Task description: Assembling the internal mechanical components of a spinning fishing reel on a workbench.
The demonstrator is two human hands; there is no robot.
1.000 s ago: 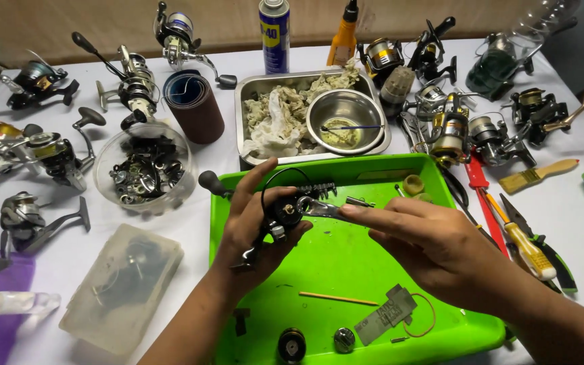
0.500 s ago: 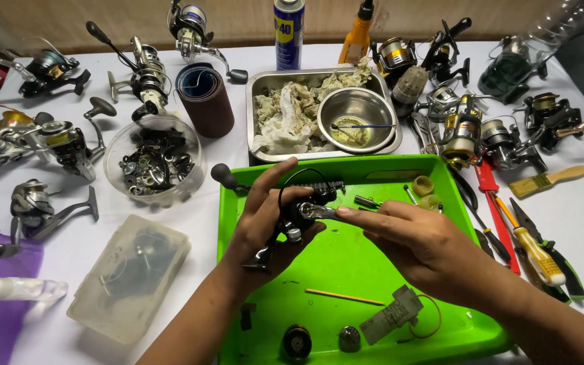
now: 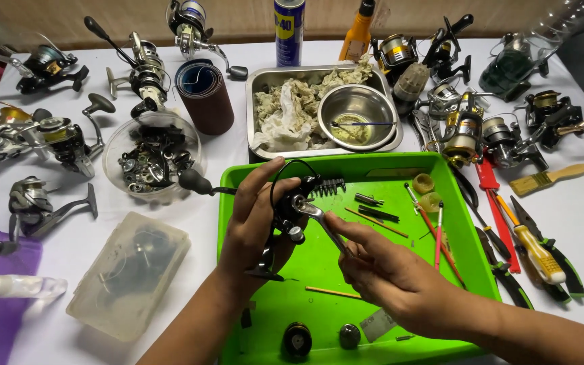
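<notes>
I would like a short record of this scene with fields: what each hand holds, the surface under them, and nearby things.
left hand: the left hand grips a black fishing reel over the tray
right hand: the right hand holds a small metal wrench against the reel
surface: green plastic tray on a white table
behind tray: steel pan with rags and a steel bowl
left of tray: clear bowl of reel parts
right of tray: pliers and screwdrivers
</notes>
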